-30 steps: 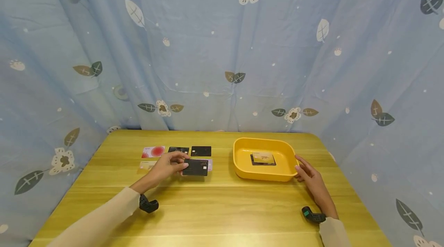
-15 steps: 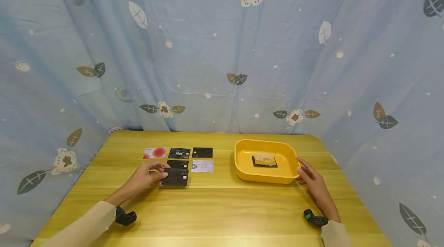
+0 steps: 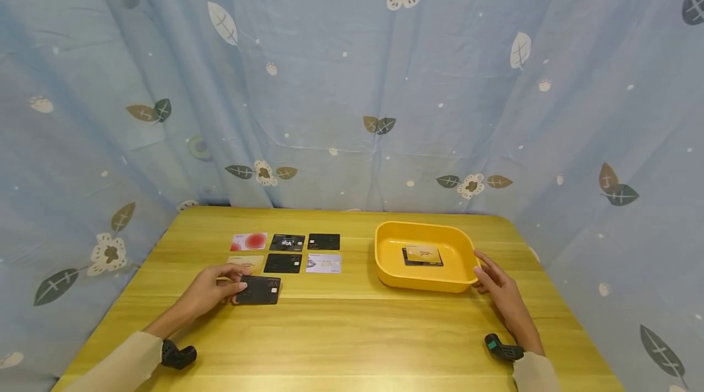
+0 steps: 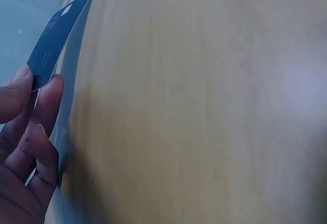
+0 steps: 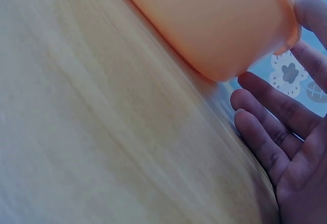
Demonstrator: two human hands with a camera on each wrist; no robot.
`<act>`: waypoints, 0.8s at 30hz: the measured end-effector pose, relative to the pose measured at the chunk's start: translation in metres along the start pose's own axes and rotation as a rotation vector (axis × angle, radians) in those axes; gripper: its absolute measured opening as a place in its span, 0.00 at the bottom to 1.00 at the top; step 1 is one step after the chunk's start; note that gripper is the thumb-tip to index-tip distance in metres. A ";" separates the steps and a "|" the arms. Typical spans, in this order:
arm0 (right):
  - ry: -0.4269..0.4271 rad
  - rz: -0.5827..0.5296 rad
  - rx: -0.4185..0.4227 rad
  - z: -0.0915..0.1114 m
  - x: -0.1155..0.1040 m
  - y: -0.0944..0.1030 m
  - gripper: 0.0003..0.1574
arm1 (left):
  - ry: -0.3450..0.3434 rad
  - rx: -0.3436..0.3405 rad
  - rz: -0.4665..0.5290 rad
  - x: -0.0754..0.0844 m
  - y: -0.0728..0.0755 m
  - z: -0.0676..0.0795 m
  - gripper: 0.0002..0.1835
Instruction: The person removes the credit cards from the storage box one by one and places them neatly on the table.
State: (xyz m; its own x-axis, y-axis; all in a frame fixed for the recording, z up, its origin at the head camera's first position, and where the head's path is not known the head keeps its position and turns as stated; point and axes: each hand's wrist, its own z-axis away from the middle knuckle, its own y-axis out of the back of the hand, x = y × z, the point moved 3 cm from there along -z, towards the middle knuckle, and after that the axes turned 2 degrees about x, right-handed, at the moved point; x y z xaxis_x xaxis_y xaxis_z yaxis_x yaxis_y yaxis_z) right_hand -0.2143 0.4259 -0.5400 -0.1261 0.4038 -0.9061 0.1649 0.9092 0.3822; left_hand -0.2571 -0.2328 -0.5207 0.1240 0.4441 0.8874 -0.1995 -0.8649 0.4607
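Note:
My left hand [image 3: 207, 289] pinches a black VIP card [image 3: 260, 290] by its left edge, just above the table in front of the card rows. In the left wrist view the card [image 4: 57, 42] stands tilted between thumb and fingers. My right hand [image 3: 503, 291] touches the right end of a yellow tray [image 3: 426, 284] with thumb and forefinger. The right wrist view shows its other fingers relaxed beside the tray wall [image 5: 214, 24]. Inside the tray a gold card [image 3: 423, 252] lies over a black card [image 3: 423, 263].
Behind the held card lie two rows: a pink card [image 3: 249, 241], a black Vip card [image 3: 287, 242] and another black card [image 3: 324, 241] at the back; a gold card [image 3: 242, 262], a black card [image 3: 283, 263] and a silver card [image 3: 324, 263] in front. A curtain [image 3: 308, 104] hangs behind the table.
My left hand has carried the black card leftward and toward me, uncovering the silver card and the black card beside it. The right hand stays at the tray.

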 end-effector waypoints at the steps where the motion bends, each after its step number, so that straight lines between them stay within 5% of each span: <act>1: 0.001 0.000 -0.003 0.000 0.000 0.000 0.34 | -0.004 0.002 -0.018 -0.001 0.001 0.001 0.17; 13: 0.005 -0.050 -0.022 -0.001 -0.009 0.000 0.34 | -0.088 0.067 -0.284 -0.004 0.019 0.004 0.12; 24: 0.019 -0.039 -0.013 -0.001 0.001 0.001 0.33 | -0.102 0.070 -0.354 -0.012 0.026 0.002 0.12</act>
State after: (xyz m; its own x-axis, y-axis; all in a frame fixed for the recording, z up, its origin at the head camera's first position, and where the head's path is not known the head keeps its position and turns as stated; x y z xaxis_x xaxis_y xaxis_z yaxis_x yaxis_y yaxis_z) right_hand -0.2149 0.4272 -0.5405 -0.1508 0.3696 -0.9169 0.1464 0.9256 0.3491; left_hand -0.2618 -0.2610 -0.5200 0.2701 0.6957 0.6656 -0.0608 -0.6776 0.7329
